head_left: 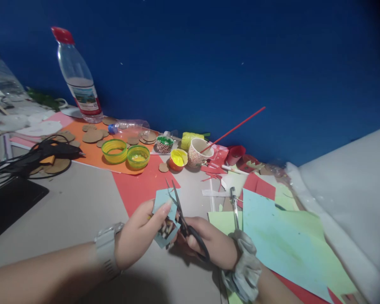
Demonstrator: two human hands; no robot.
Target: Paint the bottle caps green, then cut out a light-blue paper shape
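Observation:
My left hand [142, 234] pinches a small piece of light blue paper [160, 202], thumb on top. Part of another item with brown and yellow colours shows beneath the paper, too blurred to name. My right hand [209, 240] is closed around the black handles of a pair of scissors [183, 226]. The blades point up and away, slightly parted, right at the edge of the blue paper. A red paper sheet [133, 192] lies on the table just beyond the hands.
A hot glue gun [55, 150] with cables lies left, near a tall water bottle [79, 80]. Two yellow-green rings or bowls [138, 157], a paper cup [199, 154] with a red stick, and cardboard discs line the back. At right are a pen [234, 207] and blue paper sheets [278, 236].

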